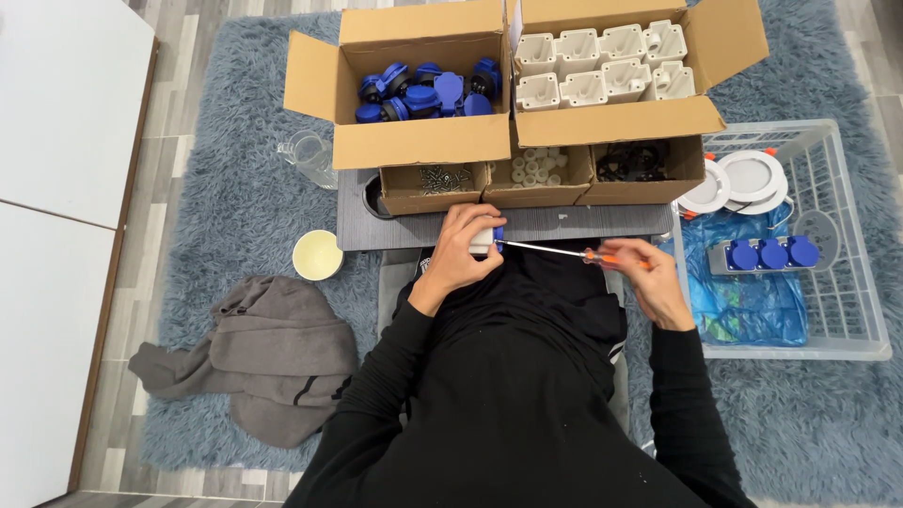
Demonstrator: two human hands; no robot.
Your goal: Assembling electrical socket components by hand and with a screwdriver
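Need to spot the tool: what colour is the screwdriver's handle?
Orange, in the right hand; screwdriver shows best in the head view.

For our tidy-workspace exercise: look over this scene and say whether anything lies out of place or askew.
One thing stands out: a grey garment lies crumpled on the rug, left of the person, away from the sorted boxes. The parts sit neatly in their boxes, and nothing looks spilled or broken.

A home turned makeshift assembly station: a shaggy blue rug (235, 198) over grey plank flooring (141, 188), cardboard boxes (423, 141) of socket parts, and a plastic crate (847, 310) alongside a discarded grey garment (273, 357).
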